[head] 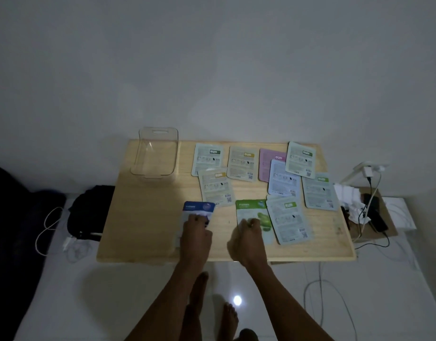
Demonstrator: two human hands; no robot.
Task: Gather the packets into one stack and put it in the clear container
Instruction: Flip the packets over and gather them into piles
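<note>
Several flat packets lie spread over a low wooden table (150, 232). My left hand (196, 232) rests on a blue-topped packet (198, 207) near the front, fingers curled on it. My right hand (247, 236) presses on a green packet (252, 210) beside it, fingers bent at its middle. A pale packet with a green label (289, 221) overlaps the green one's right edge. More packets lie behind: a yellow-labelled one (215, 188), a pink one (266, 161), a lavender one (282, 178). The clear container (154, 153) stands empty at the table's back left corner.
A black bag (89, 212) and a white cable (49, 225) lie on the floor to the left of the table. To the right are a charger plugged into a power strip (368, 171), crumpled white tissue (349, 195), a dark phone (376, 212) and cables. My bare feet show below the table.
</note>
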